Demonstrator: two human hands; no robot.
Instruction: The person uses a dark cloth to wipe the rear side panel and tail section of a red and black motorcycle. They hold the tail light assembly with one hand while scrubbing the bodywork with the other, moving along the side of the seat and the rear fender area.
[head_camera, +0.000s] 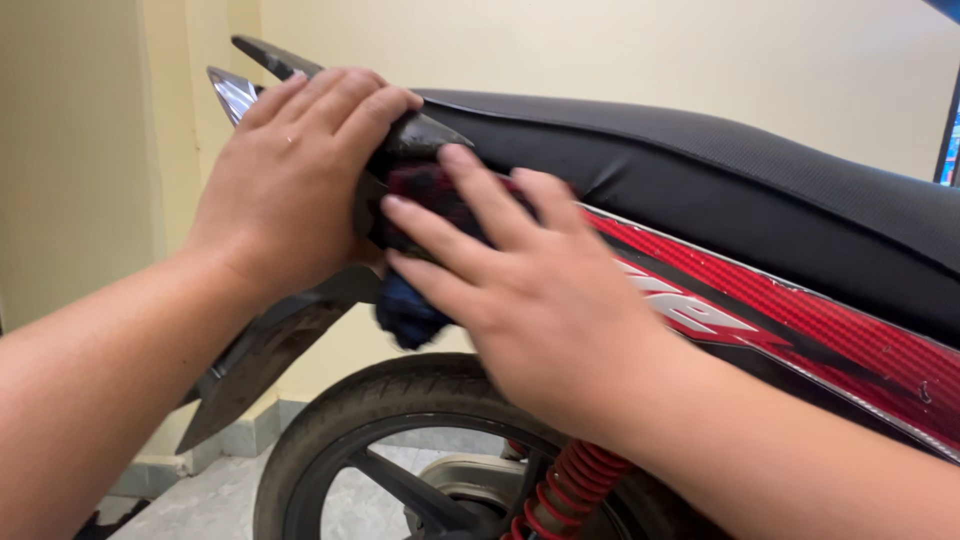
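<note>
Rag (412, 312) – dark blue, bunched up – sits under your right hand (530, 300), fingers spread flat and pressing it onto the red side panel (800, 330) by the tail. Your left hand (290, 180) cups the rear grab rail (420, 135). Panel looks mostly clean, though I'd guess the wheel (400, 460) and red shock spring (570, 485) aren't wiped yet. Behind – black seat (700, 170), cream wall (620, 50), tiled floor (200, 505).

Both forearms bare, no sleeves in view. Left hand (290, 175) and right hand (530, 300): no gloves, rings, watch.
</note>
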